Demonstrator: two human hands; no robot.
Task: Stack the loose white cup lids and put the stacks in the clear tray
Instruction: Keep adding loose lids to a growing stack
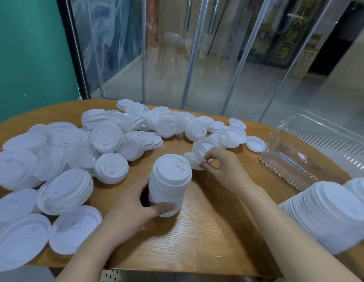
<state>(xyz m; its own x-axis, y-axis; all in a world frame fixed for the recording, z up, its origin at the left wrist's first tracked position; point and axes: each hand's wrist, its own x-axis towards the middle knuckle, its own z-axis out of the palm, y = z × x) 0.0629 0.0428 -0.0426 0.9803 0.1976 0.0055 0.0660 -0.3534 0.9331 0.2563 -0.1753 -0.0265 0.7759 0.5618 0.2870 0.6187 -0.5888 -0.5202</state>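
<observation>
My left hand [134, 208] grips an upright stack of white lids [169, 182] standing on the wooden table [197, 237]. Just right of it, my right hand [224, 165] pinches the edges of one or two loose lids [201, 149], tilted on edge. Many loose white lids [79, 151] lie scattered over the left and far side of the table. The clear ribbed tray [311, 151] stands at the right with nothing in it. A long stack of lids [327, 210] lies on its side at the near right.
The table's rounded front edge [177, 269] is close to me. Behind the table hang clear plastic strip curtains [197, 58], with a green wall [28, 53] at the left. A second lid stack [360, 188] shows at the right edge.
</observation>
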